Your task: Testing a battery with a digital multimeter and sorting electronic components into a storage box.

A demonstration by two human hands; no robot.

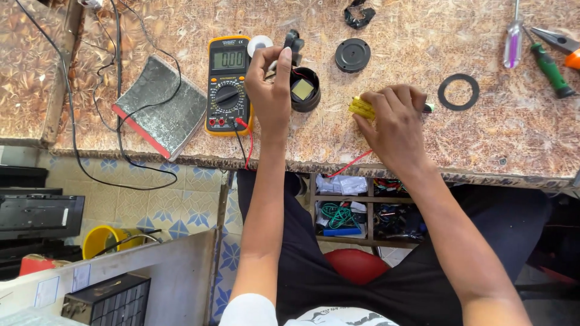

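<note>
Right then, your left hand (270,90) was up at the far side of the mottled brown bench top (386,139), fingers pinched shut around a thin black probe whose tip was hidden behind them, held just above the round black housing with a small square chip inside (304,89). That housing sat touching the thumb side of the hand, just right of the yellow and black digital multimeter (228,84), whose red and black leads (246,142) ran off the near edge of the bench. Your right hand (396,124) lay knuckles up to the right of the housing, curled closed on a yellow ridged probe handle (361,107) that stuck out on its left; a red wire (350,164) trailed from under the hand toward you.

Farther off, a flat round black cap (353,55) rested beyond the housing, and a thin black rubber ring (458,92) lay to the right of your right hand, well apart from it. At the far right corner were a clear purple-handled screwdriver (514,37) and a green-handled screwdriver (550,67) side by side. At the left, a grey foil-covered pad with a red edge (160,105) lay beside the multimeter.
</note>
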